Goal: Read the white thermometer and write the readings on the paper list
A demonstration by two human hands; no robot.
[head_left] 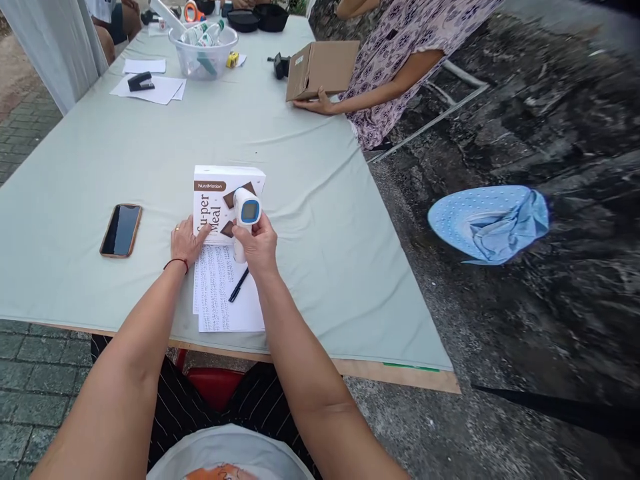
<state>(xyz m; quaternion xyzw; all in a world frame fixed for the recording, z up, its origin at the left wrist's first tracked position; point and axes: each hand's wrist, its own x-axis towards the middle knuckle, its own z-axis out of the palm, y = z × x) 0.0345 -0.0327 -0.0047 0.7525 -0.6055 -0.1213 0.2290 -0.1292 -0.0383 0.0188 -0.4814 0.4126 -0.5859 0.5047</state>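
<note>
A white infrared thermometer with a blue-rimmed display is gripped by its handle in my right hand. It is held over the right part of a white "NutriMotion" meal box, hiding some of the printing. My left hand grips the box's lower left corner, thumb on the printed face and the other fingers along the side. Printed sheets lie just below the box, partly under it. A black pen rests on them, near my right wrist.
A smartphone lies to the left on the cloth-covered table. Farther back are a stapler on papers, a clear tub of bottles, and a cardboard box held by another person's hand. A blue cap is at right.
</note>
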